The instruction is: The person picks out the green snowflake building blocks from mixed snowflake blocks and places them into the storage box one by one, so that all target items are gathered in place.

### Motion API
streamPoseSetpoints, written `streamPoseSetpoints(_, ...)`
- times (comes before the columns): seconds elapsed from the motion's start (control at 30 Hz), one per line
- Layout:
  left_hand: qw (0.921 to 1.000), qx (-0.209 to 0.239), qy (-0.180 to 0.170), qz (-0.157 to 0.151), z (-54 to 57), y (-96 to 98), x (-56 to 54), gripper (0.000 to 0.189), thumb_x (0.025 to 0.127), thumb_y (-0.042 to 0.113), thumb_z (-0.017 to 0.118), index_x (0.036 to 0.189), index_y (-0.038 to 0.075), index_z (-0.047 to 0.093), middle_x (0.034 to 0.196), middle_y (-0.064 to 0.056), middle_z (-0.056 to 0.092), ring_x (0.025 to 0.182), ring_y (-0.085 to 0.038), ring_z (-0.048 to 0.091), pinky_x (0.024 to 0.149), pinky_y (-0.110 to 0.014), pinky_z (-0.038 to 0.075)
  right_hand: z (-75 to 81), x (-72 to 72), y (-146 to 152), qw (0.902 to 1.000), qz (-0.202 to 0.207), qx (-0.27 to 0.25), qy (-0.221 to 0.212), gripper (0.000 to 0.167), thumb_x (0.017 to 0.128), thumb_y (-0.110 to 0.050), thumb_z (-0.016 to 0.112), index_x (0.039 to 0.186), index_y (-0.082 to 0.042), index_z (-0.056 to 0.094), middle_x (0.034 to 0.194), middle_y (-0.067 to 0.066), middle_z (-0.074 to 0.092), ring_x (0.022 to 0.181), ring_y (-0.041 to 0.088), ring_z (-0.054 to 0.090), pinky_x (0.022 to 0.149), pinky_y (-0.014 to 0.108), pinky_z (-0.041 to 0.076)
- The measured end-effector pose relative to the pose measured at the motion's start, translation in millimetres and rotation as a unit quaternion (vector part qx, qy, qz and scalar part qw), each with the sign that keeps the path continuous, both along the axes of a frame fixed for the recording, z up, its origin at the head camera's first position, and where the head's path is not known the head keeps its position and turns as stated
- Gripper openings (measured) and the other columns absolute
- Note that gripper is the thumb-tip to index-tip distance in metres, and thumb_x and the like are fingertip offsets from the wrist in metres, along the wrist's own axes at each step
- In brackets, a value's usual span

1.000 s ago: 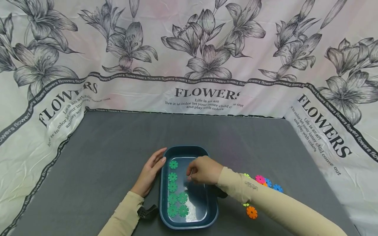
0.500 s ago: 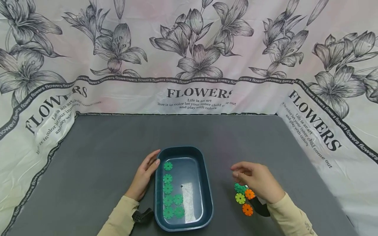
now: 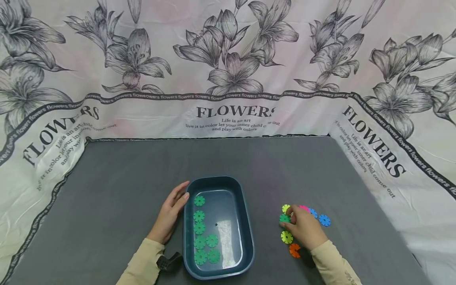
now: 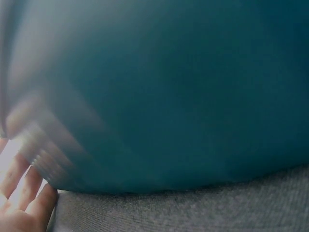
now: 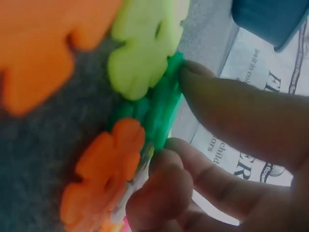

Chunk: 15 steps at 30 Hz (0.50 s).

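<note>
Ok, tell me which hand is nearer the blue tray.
Left. The left hand touches the blue tray at its left side, near the far corner; the right hand is apart, off to the right, pinching a green disc.

Behind and beside a gray tabletop (image 3: pixel 139 174), a pale curtain (image 3: pixel 149 122) with line-drawn flowers (image 3: pixel 235 75) and black "FLOWERS" lettering (image 3: pixel 233 112).

The head view looks down and forward to the far edge of the table (image 3: pixel 142 170). Wrist views sit close, left at the tray (image 4: pixel 183 96), right at discs (image 5: pixel 140 58); all three share the tray.
</note>
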State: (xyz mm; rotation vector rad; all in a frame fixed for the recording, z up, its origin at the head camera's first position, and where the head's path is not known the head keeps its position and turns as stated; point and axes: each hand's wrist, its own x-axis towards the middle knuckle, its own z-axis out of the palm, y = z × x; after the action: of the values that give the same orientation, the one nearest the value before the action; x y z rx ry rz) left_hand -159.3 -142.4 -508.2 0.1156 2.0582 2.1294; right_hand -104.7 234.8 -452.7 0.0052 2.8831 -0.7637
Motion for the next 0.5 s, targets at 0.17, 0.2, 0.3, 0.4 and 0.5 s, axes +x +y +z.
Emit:
streamPoseSetpoints(0.17,1.0000,0.005,-0.003,-0.004,1.2,1.2,0.8,0.052,0.098,0.039,0.053,0.146,0.026,0.037,0.148,0.001,0.038,0.131,-0.018,0.041,0.098,-0.020,0.040,-0.3,1.2,2.3,0.9999,-0.014,-0.002,0.004,0.029,0.080,-0.013,0.077,0.093,-0.002,0.054,0.082,0.007,0.051,0.067,0.017,0.046,0.059,0.031,0.039)
streamPoseSetpoints(0.2,1.0000,0.007,-0.004,-0.003,1.3,1.2,1.0,0.052,0.098,0.039,0.053,0.146,0.026,0.037,0.148,0.002,0.038,0.131,-0.018,0.042,0.098,-0.019,0.040,0.1,1.2,2.7,0.9998,-0.019,-0.009,-0.002,0.029,0.081,-0.012,0.077,0.092,-0.002,0.052,0.083,0.007,0.051,0.068,0.017,0.046,0.059,0.031,0.039)
streamPoseSetpoints(0.3,0.9999,0.010,-0.006,0.000,1.6,0.8,1.5,0.052,0.098,0.039,0.054,0.146,0.027,0.039,0.147,0.003,0.040,0.130,-0.017,0.043,0.097,-0.019,0.041,2.5,1.9,4.6,0.9982,-0.039,-0.040,-0.024,0.029,0.083,-0.009,0.074,0.093,-0.001,0.048,0.083,0.008,0.052,0.066,0.018,0.048,0.057,0.031,0.040)
streamPoseSetpoints(0.4,0.9999,0.014,-0.005,0.002,1.6,0.7,1.4,0.051,0.097,0.040,0.055,0.144,0.029,0.040,0.145,0.004,0.041,0.128,-0.017,0.045,0.097,-0.020,0.041,8.0,1.7,8.3,0.9961,-0.050,-0.066,-0.030,0.024,0.086,-0.008,0.070,0.101,0.001,0.053,0.085,0.008,0.057,0.066,0.017,0.052,0.055,0.031,0.042)
streamPoseSetpoints(0.5,0.9999,0.016,-0.004,0.003,1.5,0.4,1.2,0.051,0.097,0.040,0.055,0.144,0.029,0.040,0.146,0.004,0.041,0.128,-0.017,0.045,0.097,-0.020,0.042,17.1,-1.1,14.0,0.9932,-0.050,-0.103,-0.023,0.025,0.089,-0.009,0.066,0.111,0.001,0.060,0.088,0.009,0.063,0.067,0.018,0.060,0.057,0.031,0.048)
